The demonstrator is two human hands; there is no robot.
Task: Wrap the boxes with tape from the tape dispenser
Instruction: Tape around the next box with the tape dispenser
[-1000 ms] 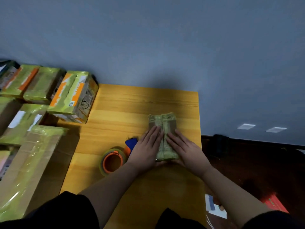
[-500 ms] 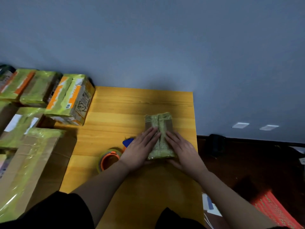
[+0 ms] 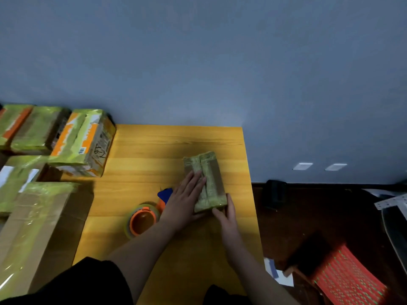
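Small box (image 3: 206, 181), cardboard, banded lengthwise in green-tinted tape: lies flat on the yellow worktop (image 3: 154, 150), under and between both hands

Left hand (image 3: 185, 199): palm down on the box's left half, fingers (image 3: 195, 179) straight and together, pressing the top; judged to be smoothing the tape so it bonds

Right hand (image 3: 226, 213): at the box's near right corner, fingers straight and close together along the right side, thumb at the near end; judged to steady the box against the left hand's push

Tape dispenser (image 3: 143, 220), orange hub, roll loaded, blue part (image 3: 165, 194) at its far end: set down just left of the left hand, partly hidden by it, within easy reach for the next strip

Taped boxes, several, including an orange-printed one (image 3: 82, 143) and a long one (image 3: 33, 234): well left of the fingers, stacked at and beyond the worktop's left edge; judged finished, set aside

Contents of every box: sealed, not visible
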